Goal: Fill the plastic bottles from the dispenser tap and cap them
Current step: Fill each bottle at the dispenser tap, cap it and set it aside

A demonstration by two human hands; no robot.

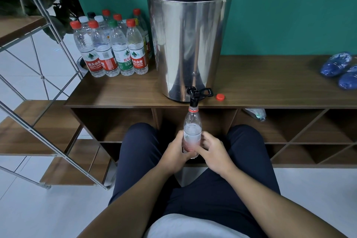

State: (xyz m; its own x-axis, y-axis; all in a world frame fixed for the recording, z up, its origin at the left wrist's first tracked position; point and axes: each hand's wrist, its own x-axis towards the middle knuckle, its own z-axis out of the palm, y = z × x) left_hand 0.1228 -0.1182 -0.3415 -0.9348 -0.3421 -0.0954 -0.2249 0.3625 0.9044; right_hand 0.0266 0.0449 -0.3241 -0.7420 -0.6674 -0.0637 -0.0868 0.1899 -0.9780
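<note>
The capped bottles [110,44] grouped at the left end of the shelf [119,91] bore red or green labels with a mountain logo, Chinese characters and the words "NONGFU SPRING"; most had red caps, a few white, one green, and they looked full of clear water. Both hands held one open bottle [192,131] upright below the shelf edge, between the knees, its red-ringed neck right under the black tap [193,98]. Its pale label was too blurred to read; water stood roughly two-thirds up. The left hand [174,153] wrapped its fingers around the lower body, and the right hand [212,150] curled its fingers onto the other side, thumb across the label. The steel dispenser [189,44] with a black lid stood on the shelf, and a loose red cap [220,97] lay just right of the tap. Blue patterned bundles [337,67] sat at the far right, and a crumpled bottle [256,114], perhaps empty, lay in a cubby below.
</note>
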